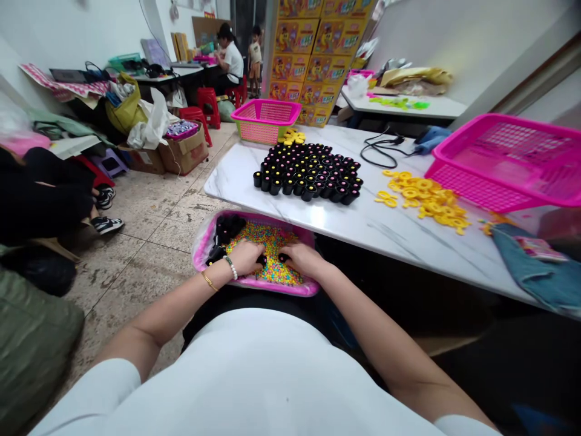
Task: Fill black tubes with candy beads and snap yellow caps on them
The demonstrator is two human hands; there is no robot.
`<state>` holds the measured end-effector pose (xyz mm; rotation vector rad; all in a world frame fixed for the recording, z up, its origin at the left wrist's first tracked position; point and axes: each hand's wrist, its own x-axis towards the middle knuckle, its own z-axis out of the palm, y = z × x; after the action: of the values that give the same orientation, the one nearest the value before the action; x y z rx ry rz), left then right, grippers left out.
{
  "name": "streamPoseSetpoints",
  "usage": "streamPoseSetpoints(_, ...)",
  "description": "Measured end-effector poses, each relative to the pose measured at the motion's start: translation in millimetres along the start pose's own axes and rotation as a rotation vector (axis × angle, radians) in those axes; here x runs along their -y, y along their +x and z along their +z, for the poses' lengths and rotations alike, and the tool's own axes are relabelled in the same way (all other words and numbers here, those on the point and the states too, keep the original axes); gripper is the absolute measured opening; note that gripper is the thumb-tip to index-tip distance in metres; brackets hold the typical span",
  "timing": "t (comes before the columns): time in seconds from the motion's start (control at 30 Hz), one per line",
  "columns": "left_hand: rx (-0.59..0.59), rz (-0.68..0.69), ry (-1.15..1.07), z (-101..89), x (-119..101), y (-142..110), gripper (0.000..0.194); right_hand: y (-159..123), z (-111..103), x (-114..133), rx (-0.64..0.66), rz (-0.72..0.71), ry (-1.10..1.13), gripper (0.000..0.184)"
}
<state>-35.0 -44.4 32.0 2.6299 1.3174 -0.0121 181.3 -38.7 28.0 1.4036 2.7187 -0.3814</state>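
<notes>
A pink tray (299,292) lined with clear plastic rests at my lap, filled with small multicoloured beads (271,241). My left hand (246,257), with bracelets at its wrist, is low over the beads and closed around a small black cup (261,260). Opposite it, my right hand (302,259) grips another black cup (284,257) among the beads. More black cups (229,227) lie heaped at the tray's left end. On the table beyond, many black cups (308,172) stand packed together, with a pink or yellow dot showing in most.
Yellow plastic pieces (429,197) are piled on the marble-patterned table (390,236), near a large pink basket (508,160) and a black cable (379,148). A smaller pink basket (265,118) stands at the far end. Stacked cartons (313,60) rise behind. Another person sits at left.
</notes>
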Motion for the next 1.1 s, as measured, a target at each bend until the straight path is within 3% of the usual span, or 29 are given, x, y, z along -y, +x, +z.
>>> streamPoseSetpoints(0.2,0.047,0.027,-0.024,4.1,-11,18,0.017,8,5,18,0.0,-0.013,0.003,0.02)
streamPoseSetpoints(0.37,0.055,0.007,-0.213,5.5,-3,8,0.033,-5,-1,15,-0.07,-0.03,0.129,0.031)
streamPoseSetpoints(0.57,0.025,-0.004,-0.471,3.0,9,-5,0.04,-29,-2,6,-0.191,-0.019,0.63,0.032)
streamPoseSetpoints(0.73,0.0,0.033,-0.605,3.6,5,-2,0.039,-27,-4,13,-0.348,-0.033,0.628,0.028)
streamPoseSetpoints(0.83,0.005,0.077,-0.678,1.7,2,-5,0.04,-27,-5,13,-0.334,-0.058,0.775,0.028)
streamPoseSetpoints(0.97,0.022,0.159,-0.763,-2.7,0,-11,0.039,-34,-1,11,-0.294,-0.038,1.188,0.036)
streamPoseSetpoints(1.1,0.034,0.207,-0.754,-5.6,-1,-15,0.036,-40,3,12,-0.296,-0.03,1.259,0.041)
